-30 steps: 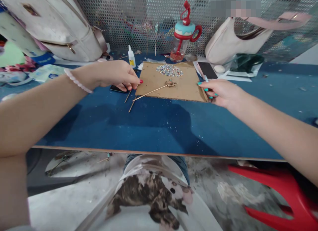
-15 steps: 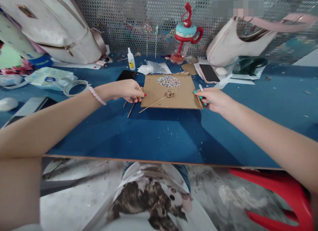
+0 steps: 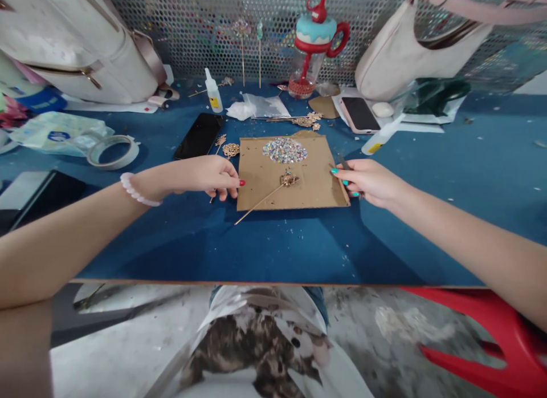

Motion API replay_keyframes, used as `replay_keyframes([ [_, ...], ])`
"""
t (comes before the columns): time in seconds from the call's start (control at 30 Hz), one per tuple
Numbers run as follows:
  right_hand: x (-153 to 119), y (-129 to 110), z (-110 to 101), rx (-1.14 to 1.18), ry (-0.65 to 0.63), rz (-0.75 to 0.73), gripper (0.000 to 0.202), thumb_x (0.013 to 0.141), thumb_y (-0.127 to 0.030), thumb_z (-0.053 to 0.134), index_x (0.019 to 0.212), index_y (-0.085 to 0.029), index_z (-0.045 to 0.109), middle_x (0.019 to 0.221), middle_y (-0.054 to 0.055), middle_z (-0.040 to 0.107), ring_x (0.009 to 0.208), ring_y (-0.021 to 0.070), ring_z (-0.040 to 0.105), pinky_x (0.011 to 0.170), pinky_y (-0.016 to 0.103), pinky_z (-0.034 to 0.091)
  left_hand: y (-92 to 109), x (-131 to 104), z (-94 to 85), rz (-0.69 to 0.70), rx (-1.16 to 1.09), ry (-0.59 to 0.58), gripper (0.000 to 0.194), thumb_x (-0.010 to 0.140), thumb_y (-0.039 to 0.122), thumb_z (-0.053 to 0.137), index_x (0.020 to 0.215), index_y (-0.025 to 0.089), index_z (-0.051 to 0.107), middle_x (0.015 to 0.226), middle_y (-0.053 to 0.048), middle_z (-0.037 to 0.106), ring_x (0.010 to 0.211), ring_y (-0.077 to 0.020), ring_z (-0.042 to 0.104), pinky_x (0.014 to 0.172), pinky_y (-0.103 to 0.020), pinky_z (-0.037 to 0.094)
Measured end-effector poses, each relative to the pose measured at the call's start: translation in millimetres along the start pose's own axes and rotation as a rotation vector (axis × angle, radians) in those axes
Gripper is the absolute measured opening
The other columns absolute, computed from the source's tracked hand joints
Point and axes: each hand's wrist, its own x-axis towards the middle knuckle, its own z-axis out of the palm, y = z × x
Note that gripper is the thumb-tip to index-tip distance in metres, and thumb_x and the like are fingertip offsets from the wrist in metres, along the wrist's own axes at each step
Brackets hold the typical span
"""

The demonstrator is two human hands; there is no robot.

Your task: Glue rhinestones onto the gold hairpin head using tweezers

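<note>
A piece of brown cardboard (image 3: 273, 158) lies between my hands, low over the blue table. On it are a round patch of small glittering stones (image 3: 285, 150) and a gold hairpin (image 3: 265, 199) whose ornate head rests near the middle and whose stick juts past the front edge. My left hand (image 3: 220, 178) is closed on the cardboard's left edge, thumb on top. My right hand (image 3: 363, 178) grips the right edge and also has a thin dark tool, like tweezers (image 3: 343, 162), between its fingers.
Behind the cardboard are a black phone (image 3: 200, 135), a glue bottle (image 3: 213, 92), more gold hairpins (image 3: 307, 120) and a red-handled cup (image 3: 314, 50). A second bottle (image 3: 383, 137) lies right, near a pink phone (image 3: 360, 114). A tape roll (image 3: 113, 151) sits left.
The cardboard, the hairpin on it and both my hands are nearer the table's front edge. The view has shifted, and the black phone and second bottle show more fully.
</note>
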Motion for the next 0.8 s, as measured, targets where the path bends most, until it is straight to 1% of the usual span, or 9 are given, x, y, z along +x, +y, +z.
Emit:
replay_keyframes([
  [0.1, -2, 6, 1, -0.019, -0.037, -0.027, 0.020, 0.090, -0.020, 0.070, 0.076, -0.016, 0.057, 0.062, -0.005, 0.045, 0.046, 0.0039, 0.030, 0.041, 0.021, 0.021, -1, -7, 3.0, 0.016, 0.021, -0.026, 0.037, 0.077, 0.051, 0.062, 0.091, 0.018, 0.069, 0.093, -0.005, 0.076, 0.067, -0.0147, 0.067, 0.057, -0.024, 0.049],
  [0.23, -4, 10, 2, -0.048, -0.082, -0.049, 0.021, 0.092, -0.020, 0.066, 0.075, -0.017, 0.055, 0.061, -0.006, 0.042, 0.045, 0.0038, 0.027, 0.041, 0.021, 0.022, -6, -12, 3.9, 0.031, 0.041, -0.048, 0.039, 0.079, 0.052, 0.059, 0.094, 0.018, 0.069, 0.092, -0.004, 0.077, 0.068, -0.0150, 0.068, 0.058, -0.024, 0.050],
  [0.4, -2, 5, 5, -0.088, -0.073, -0.062, 0.021, 0.094, -0.018, 0.064, 0.075, -0.017, 0.054, 0.057, -0.008, 0.036, 0.044, 0.0039, 0.026, 0.041, 0.021, 0.022, -9, -11, 4.1, 0.034, 0.052, -0.036, 0.039, 0.080, 0.053, 0.058, 0.092, 0.017, 0.069, 0.093, -0.005, 0.077, 0.067, -0.0144, 0.068, 0.058, -0.024, 0.049],
  [0.5, 4, 1, 6, -0.119, -0.041, -0.077, 0.022, 0.093, -0.015, 0.063, 0.074, -0.017, 0.053, 0.057, -0.008, 0.037, 0.044, 0.0039, 0.027, 0.041, 0.021, 0.022, -8, -5, 2.1, 0.032, 0.057, -0.016, 0.040, 0.079, 0.054, 0.058, 0.090, 0.017, 0.069, 0.094, -0.005, 0.077, 0.064, -0.0133, 0.065, 0.055, -0.024, 0.046],
  [0.63, 18, -2, 5, -0.168, 0.007, -0.111, 0.021, 0.094, -0.012, 0.058, 0.075, -0.018, 0.052, 0.055, -0.008, 0.036, 0.043, 0.0045, 0.029, 0.040, 0.021, 0.024, -9, 10, -4.2, 0.029, 0.060, 0.003, 0.041, 0.078, 0.057, 0.057, 0.084, 0.018, 0.070, 0.094, -0.005, 0.077, 0.057, -0.0118, 0.059, 0.052, -0.024, 0.043],
  [0.7, 25, -1, 4, -0.192, 0.022, -0.124, 0.022, 0.095, -0.013, 0.057, 0.075, -0.019, 0.051, 0.055, -0.008, 0.035, 0.043, 0.0050, 0.029, 0.040, 0.022, 0.024, -11, 17, -7.4, 0.026, 0.068, 0.010, 0.040, 0.078, 0.057, 0.058, 0.081, 0.019, 0.071, 0.093, -0.005, 0.077, 0.055, -0.0118, 0.058, 0.050, -0.024, 0.042],
  [0.8, 34, -1, 3, -0.239, 0.045, -0.139, 0.022, 0.095, -0.015, 0.056, 0.075, -0.020, 0.049, 0.055, -0.008, 0.035, 0.043, 0.0059, 0.030, 0.041, 0.023, 0.025, -14, 26, -10.6, 0.029, 0.097, 0.040, 0.040, 0.078, 0.057, 0.060, 0.082, 0.020, 0.073, 0.089, -0.006, 0.077, 0.055, -0.0126, 0.060, 0.049, -0.024, 0.041],
])
